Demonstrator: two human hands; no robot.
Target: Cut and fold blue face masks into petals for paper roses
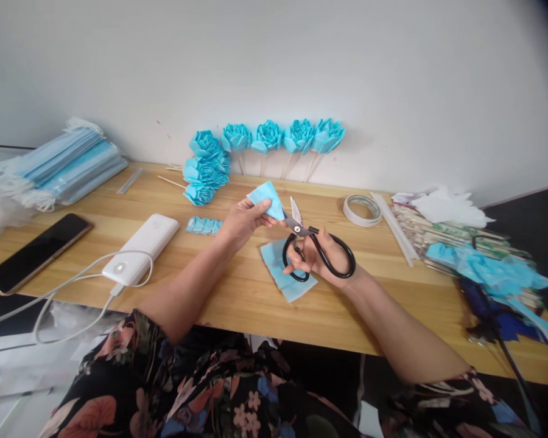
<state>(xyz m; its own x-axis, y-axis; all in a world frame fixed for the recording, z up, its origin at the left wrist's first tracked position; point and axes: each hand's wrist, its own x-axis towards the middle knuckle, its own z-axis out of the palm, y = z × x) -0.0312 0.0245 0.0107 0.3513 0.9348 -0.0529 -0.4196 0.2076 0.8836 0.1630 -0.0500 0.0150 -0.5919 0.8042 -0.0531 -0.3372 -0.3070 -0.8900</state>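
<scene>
Between thumb and fingers, my left hand pinches a folded piece of light blue fabric. My right hand has its fingers through the black loop handles of a pair of scissors. The scissor blades are spread apart, one of them against the lower right corner of the folded piece. Below the scissors a flat blue sheet lies on the table, partly covered by the right hand and handles. A strip of small pleated blue pieces rests left of my left wrist.
Several blue fabric flowers on sticks lean on the wall or lie at the back. Left are stacked face masks, a phone and a cabled power bank. Right are a tape roll, white sticks and blue scraps.
</scene>
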